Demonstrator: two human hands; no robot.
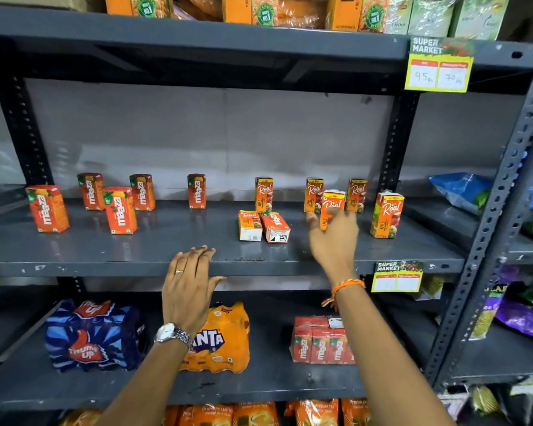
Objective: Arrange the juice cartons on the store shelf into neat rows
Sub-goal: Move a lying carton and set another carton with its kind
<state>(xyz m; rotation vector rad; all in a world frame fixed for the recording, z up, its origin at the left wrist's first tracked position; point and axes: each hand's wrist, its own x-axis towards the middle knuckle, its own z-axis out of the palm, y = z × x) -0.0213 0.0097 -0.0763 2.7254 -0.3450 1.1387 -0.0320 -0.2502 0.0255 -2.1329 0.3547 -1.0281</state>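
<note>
A: Starting nearest, what do the hands show?

B: The left hand, with a ring and a steel wristwatch, lies flat on the front lip of the dark grey metal shelf, fingers spread and holding nothing. The right hand, with an orange thread band at the wrist, reaches further in, its thumb and fingers closed round an upright orange Real juice carton.

A: And the other cartons, counted?

B: Just left of that hand, two cartons lie toppled side by side, touching: a fallen Real carton and a fallen red Maaza carton, long axes running front to back, bases toward the camera. A standing Real apple carton is near the right post. Mid-depth on the left stand two Maaza cartons. Along the back stand three more Maaza cartons, then three Real cartons.

A: Totals?

B: Six Maaza and six Real. Ten stand with long axis vertical and printed fronts toward the viewer, unevenly spaced.
</note>
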